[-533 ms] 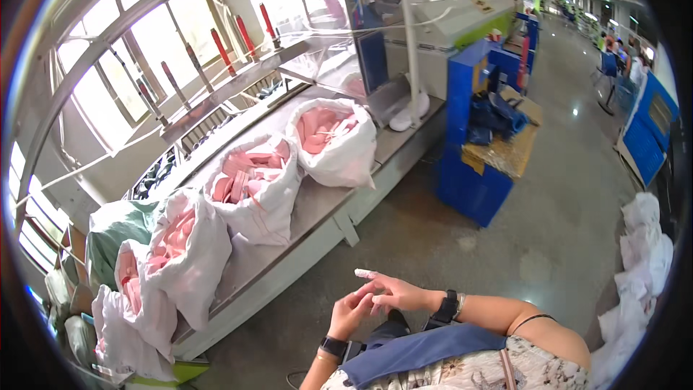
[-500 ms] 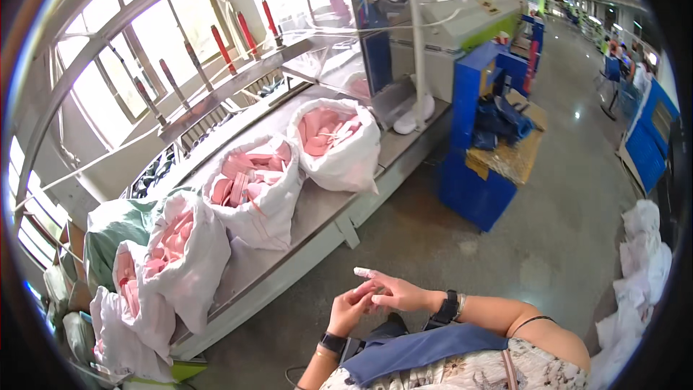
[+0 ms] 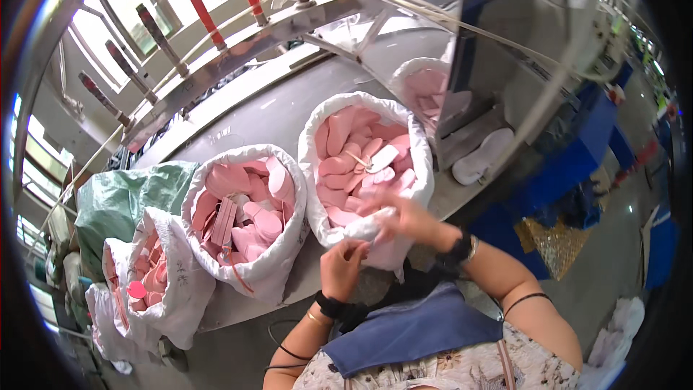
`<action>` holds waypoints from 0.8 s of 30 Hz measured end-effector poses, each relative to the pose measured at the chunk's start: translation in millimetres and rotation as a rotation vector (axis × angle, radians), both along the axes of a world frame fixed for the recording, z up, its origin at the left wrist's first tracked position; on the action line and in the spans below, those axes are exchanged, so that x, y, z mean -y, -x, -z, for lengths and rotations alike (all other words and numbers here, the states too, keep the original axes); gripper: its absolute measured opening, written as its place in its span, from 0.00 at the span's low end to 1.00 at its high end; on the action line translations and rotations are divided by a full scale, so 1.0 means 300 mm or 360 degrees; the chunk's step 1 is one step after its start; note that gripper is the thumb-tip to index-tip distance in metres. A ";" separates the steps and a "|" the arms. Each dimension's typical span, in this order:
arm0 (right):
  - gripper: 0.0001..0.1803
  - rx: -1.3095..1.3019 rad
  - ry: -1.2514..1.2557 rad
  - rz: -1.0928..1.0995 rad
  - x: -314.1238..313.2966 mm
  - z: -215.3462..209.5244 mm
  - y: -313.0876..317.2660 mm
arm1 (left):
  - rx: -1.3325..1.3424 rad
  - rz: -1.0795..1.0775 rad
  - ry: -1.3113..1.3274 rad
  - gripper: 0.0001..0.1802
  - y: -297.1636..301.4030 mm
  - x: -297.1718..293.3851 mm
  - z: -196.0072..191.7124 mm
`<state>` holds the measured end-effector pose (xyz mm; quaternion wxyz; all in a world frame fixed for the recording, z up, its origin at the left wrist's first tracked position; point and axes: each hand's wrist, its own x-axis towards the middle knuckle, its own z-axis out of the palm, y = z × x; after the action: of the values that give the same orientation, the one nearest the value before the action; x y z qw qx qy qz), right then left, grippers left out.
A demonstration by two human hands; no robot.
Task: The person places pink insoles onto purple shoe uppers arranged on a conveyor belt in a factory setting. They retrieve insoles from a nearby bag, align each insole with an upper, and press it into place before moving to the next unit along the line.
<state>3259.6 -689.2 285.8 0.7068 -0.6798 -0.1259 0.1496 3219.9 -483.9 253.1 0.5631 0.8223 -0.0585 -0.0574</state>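
A white woven sack (image 3: pixel 315 188) stands directly in front of me, its mouth rolled open and full of pink sole-shaped pieces (image 3: pixel 339 130). Among the pieces lies a white tag (image 3: pixel 381 159) with a pale tie. My left hand (image 3: pixel 343 267) is at the sack's near rim, its fingertips pinched together; whatever is between them is too small to make out. Smeared by motion, my right hand (image 3: pixel 408 218) passes over the near right side of the mouth, close to the pink pieces. Its fingers are too blurred to tell what they touch.
Left of it stand another sack (image 3: pixel 283 274) of pink pieces, smaller white sacks (image 3: pixel 191 296) and a green sack (image 3: pixel 130 188). Behind runs a metal frame with red-handled rods (image 3: pixel 202 11). A clear panel (image 3: pixel 498 51) and a white shoe-shaped piece (image 3: pixel 485 155) are at right.
My view has moved in toward the bench and sacks. My hands, earlier together in front of my body, are now apart at the front sack's rim.
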 end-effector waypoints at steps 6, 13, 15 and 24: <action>0.20 0.0346 0.0613 0.0651 0.177 0.452 -0.836 | 0.0061 -0.0186 -0.0149 0.06 -0.420 0.053 0.037; 0.60 -0.0244 0.1458 0.0699 -0.115 0.428 -1.192 | 0.0009 0.0074 -0.0726 0.11 -0.576 0.063 0.117; 0.59 -0.0168 0.1415 0.0889 -0.129 0.487 -1.213 | -0.0257 0.0158 -0.0837 0.10 -0.620 0.052 0.092; 0.56 0.0396 0.0575 0.1024 0.110 0.376 -1.066 | 0.0415 0.0482 -0.1094 0.14 -0.955 -0.012 0.284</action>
<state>3579.5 -722.2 173.0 0.5657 -0.8111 0.0373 -0.1435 3506.3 -480.4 167.9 0.2281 0.9453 -0.2275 -0.0510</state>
